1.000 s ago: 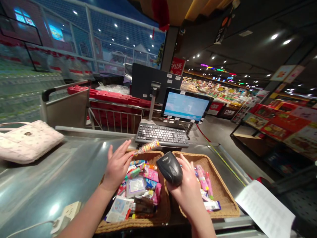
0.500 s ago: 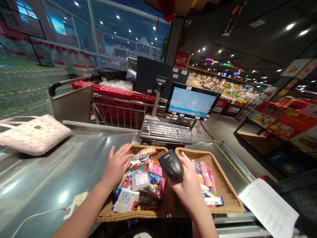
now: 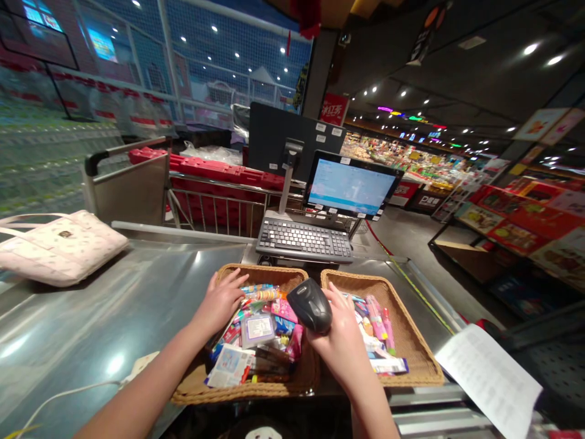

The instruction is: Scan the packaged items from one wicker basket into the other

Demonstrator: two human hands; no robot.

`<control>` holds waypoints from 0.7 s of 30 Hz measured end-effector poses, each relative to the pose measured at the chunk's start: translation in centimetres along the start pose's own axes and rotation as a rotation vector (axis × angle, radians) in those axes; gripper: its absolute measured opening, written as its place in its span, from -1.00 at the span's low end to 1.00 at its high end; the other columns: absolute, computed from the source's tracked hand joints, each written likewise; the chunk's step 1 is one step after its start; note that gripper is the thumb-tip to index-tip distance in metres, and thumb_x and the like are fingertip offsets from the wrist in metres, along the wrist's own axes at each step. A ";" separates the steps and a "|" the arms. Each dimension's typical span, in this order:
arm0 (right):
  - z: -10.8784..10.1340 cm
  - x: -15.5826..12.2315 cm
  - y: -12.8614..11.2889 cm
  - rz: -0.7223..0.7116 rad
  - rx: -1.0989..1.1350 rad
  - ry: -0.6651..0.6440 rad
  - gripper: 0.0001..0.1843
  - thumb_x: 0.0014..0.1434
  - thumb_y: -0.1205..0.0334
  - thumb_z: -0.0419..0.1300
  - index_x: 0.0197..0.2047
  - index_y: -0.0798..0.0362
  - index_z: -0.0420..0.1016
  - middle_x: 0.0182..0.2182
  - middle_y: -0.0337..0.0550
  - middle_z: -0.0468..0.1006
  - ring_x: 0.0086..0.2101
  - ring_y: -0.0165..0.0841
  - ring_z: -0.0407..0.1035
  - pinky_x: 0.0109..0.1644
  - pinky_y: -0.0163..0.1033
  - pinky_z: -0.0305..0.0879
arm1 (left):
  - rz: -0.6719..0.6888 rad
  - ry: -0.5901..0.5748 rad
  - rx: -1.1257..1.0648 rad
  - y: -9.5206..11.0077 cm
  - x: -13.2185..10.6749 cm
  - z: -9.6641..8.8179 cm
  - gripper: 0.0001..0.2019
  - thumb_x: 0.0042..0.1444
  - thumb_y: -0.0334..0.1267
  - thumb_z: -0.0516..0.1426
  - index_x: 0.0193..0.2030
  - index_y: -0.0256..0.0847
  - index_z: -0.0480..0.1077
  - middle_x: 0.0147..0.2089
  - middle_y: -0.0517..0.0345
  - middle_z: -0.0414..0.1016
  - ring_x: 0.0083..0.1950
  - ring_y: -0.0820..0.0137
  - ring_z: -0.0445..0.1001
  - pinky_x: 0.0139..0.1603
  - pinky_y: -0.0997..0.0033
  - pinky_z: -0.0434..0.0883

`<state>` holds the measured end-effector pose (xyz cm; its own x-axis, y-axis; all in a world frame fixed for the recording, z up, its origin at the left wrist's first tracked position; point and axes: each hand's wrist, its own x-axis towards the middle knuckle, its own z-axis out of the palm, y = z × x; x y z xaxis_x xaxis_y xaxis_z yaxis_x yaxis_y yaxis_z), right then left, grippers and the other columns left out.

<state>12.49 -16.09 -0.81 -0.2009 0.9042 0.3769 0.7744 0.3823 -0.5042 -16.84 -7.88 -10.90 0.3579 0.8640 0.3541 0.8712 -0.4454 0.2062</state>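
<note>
My right hand (image 3: 342,332) is wrapped around a black handheld barcode scanner (image 3: 311,306), held over the gap between two wicker baskets. At the far left of the left basket (image 3: 247,396), my left hand (image 3: 223,303) reaches over the rim with its fingers apart, resting near a striped orange-and-yellow packet (image 3: 264,295). Heaped in that basket are small snack packs, including a clear box with a white label (image 3: 258,329), a pink packet (image 3: 284,311) and a white card-like pack (image 3: 229,366). The right basket (image 3: 418,347) contains pink tubes (image 3: 376,317) and other small packs.
Behind the baskets stand a black keyboard (image 3: 304,239) and a lit screen (image 3: 351,185). A pale handbag (image 3: 64,247) lies on the metal counter (image 3: 150,292) at left. A printed sheet (image 3: 489,372) lies at right, and a white cable (image 3: 68,396) runs at lower left.
The striped packet, raised by my left fingertips before, now lies lower among the other packs. My left hand's fingers are apart. The scanner stays in my right hand, hardly moved.
</note>
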 end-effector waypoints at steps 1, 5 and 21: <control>0.0 0.0 0.0 -0.001 0.008 -0.005 -0.51 -0.05 0.42 0.21 0.00 -0.02 0.53 0.06 -0.06 0.49 0.26 0.03 0.15 0.35 0.27 0.00 | 0.004 -0.010 0.008 -0.1 0.1 0.2 -0.75 0.18 -0.37 0.05 -0.37 -0.10 0.55 0.25 0.06 0.43 0.37 0.01 0.23 0.30 -0.48 -0.05; 0.0 -0.1 -0.1 -0.014 0.040 -0.008 -0.52 -0.06 0.46 0.19 -0.04 -0.03 0.55 0.04 -0.07 0.51 0.20 -0.03 0.25 0.38 0.24 -0.04 | 0.021 -0.046 0.068 -0.6 0.5 0.7 -0.73 0.15 -0.42 0.04 -0.35 -0.11 0.57 0.25 0.00 0.43 0.39 -0.01 0.19 0.31 -0.48 -0.09; -3.2 -1.9 3.7 0.009 -0.103 0.141 -0.52 -0.05 0.40 0.19 0.00 0.00 0.48 0.03 -0.05 0.52 0.19 -0.03 0.27 0.37 0.25 0.00 | 0.015 0.140 0.113 3.0 4.5 0.6 -0.54 0.22 -0.15 0.08 0.23 -0.22 0.33 0.44 -0.25 0.05 0.45 -0.05 0.04 0.33 -0.38 0.00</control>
<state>17.61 -17.03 -0.89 -0.1132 0.8691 0.4815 0.8348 0.3460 -0.4283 -12.40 -5.23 -9.18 0.3274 0.8129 0.4816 0.9012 -0.4218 0.0993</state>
